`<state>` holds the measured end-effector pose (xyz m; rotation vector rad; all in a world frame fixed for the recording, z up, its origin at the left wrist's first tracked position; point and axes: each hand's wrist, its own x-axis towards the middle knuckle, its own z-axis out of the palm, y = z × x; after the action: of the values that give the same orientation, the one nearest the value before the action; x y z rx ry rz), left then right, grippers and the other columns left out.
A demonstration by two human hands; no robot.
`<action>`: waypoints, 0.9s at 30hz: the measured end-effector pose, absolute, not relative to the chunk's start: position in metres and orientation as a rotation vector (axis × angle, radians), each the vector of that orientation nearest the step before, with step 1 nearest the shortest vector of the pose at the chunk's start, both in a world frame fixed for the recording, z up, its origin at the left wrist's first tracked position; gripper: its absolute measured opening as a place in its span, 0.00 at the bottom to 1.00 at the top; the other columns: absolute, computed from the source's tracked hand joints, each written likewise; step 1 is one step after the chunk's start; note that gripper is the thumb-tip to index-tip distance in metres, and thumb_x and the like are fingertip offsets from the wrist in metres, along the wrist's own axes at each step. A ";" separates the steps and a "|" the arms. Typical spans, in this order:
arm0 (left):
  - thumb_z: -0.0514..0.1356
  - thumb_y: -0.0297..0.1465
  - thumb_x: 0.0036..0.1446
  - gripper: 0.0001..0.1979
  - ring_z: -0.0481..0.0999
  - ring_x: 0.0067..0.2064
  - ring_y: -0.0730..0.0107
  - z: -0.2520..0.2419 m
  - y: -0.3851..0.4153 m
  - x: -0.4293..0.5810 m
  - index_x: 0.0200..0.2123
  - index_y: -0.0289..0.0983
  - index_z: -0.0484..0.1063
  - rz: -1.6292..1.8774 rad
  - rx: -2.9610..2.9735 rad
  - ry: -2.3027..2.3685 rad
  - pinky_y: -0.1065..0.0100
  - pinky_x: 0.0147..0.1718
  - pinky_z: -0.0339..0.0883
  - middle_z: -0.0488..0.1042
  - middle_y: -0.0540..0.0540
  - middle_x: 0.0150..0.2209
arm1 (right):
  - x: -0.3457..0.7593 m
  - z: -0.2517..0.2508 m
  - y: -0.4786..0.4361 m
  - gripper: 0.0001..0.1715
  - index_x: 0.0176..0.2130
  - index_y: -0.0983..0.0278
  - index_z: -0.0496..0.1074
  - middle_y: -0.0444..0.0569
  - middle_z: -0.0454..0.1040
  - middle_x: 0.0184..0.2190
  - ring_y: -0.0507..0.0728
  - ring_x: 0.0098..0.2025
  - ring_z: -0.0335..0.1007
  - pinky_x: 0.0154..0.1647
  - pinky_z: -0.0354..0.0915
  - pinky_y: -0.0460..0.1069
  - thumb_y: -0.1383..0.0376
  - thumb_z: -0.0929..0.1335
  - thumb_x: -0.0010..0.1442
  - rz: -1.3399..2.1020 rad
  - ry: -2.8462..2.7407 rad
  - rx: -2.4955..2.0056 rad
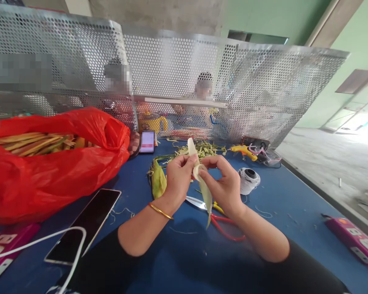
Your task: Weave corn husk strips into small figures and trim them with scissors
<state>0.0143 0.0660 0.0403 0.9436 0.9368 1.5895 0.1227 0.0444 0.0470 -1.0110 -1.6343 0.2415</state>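
Observation:
My left hand (178,176) and my right hand (222,179) meet above the blue table (294,204), both pinched on a pale yellow-green leaf strip (206,194). The strip rises above my fingers and hangs down below them to a point. A gold bangle sits on my left wrist. Under my hands lie scissors (216,214) with red and yellow handles. A bundle of green leaves (158,180) lies just left of my left hand.
A red plastic bag (58,171) full of leaf strips fills the left. A phone (86,224) with a white cable lies near my left arm. A thread spool (248,179), yellow glue gun (243,152), leaf scraps (202,149) and power strip (352,241) surround. Perforated metal screens (178,77) stand behind, with people beyond.

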 end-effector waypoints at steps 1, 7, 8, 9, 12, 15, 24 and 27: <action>0.65 0.39 0.45 0.14 0.62 0.18 0.79 0.040 0.066 0.014 0.18 0.36 0.69 1.600 0.965 0.944 0.75 0.16 0.56 0.68 0.53 0.18 | 0.122 0.047 0.045 0.07 0.33 0.61 0.72 0.45 0.75 0.29 0.54 0.32 0.70 0.35 0.66 0.49 0.63 0.71 0.52 0.301 -1.611 -1.051; 0.64 0.38 0.47 0.14 0.62 0.19 0.78 0.042 0.068 0.012 0.18 0.36 0.69 1.638 1.007 1.016 0.75 0.17 0.57 0.67 0.53 0.17 | 0.122 0.045 0.051 0.09 0.24 0.62 0.69 0.41 0.70 0.19 0.49 0.22 0.63 0.23 0.59 0.45 0.61 0.69 0.53 0.543 -1.558 -1.142; 0.64 0.38 0.47 0.14 0.63 0.19 0.78 0.042 0.068 0.012 0.18 0.36 0.69 1.629 0.999 1.017 0.75 0.17 0.57 0.67 0.53 0.17 | 0.122 0.045 0.052 0.10 0.23 0.62 0.69 0.40 0.70 0.19 0.49 0.22 0.62 0.23 0.58 0.45 0.62 0.69 0.53 0.535 -1.546 -1.141; 0.65 0.39 0.46 0.14 0.63 0.19 0.78 0.041 0.068 0.013 0.18 0.36 0.69 1.616 0.995 1.014 0.75 0.17 0.58 0.67 0.53 0.18 | 0.122 0.044 0.052 0.10 0.23 0.63 0.68 0.40 0.70 0.19 0.49 0.21 0.62 0.22 0.58 0.44 0.62 0.69 0.53 0.526 -1.534 -1.141; 0.66 0.40 0.45 0.15 0.64 0.19 0.77 0.039 0.067 0.016 0.17 0.36 0.68 1.562 1.001 0.974 0.74 0.17 0.59 0.68 0.52 0.18 | 0.123 0.043 0.053 0.10 0.23 0.63 0.69 0.41 0.70 0.19 0.49 0.22 0.62 0.23 0.58 0.45 0.62 0.69 0.54 0.507 -1.504 -1.129; 0.66 0.41 0.45 0.15 0.65 0.20 0.77 0.037 0.066 0.017 0.19 0.36 0.71 1.535 1.002 0.952 0.74 0.17 0.59 0.69 0.51 0.19 | 0.124 0.042 0.052 0.10 0.24 0.63 0.70 0.41 0.70 0.20 0.49 0.23 0.62 0.25 0.60 0.45 0.62 0.69 0.54 0.472 -1.510 -1.109; 0.67 0.41 0.44 0.18 0.60 0.17 0.80 0.044 0.070 0.011 0.16 0.36 0.66 1.592 0.941 0.971 0.75 0.16 0.54 0.64 0.54 0.15 | 0.125 0.046 0.047 0.02 0.32 0.61 0.73 0.45 0.75 0.29 0.53 0.32 0.69 0.36 0.65 0.49 0.66 0.68 0.55 0.244 -1.676 -1.039; 0.67 0.41 0.44 0.19 0.59 0.17 0.81 0.045 0.071 0.010 0.16 0.36 0.65 1.620 0.944 0.984 0.74 0.17 0.55 0.64 0.54 0.16 | 0.125 0.047 0.048 0.04 0.31 0.62 0.73 0.43 0.74 0.26 0.51 0.28 0.67 0.31 0.64 0.47 0.64 0.70 0.52 0.411 -1.623 -1.121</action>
<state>0.0104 0.0713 0.0453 0.9439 0.9841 1.6198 0.1248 0.0485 0.0474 -1.1208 -1.6235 0.4108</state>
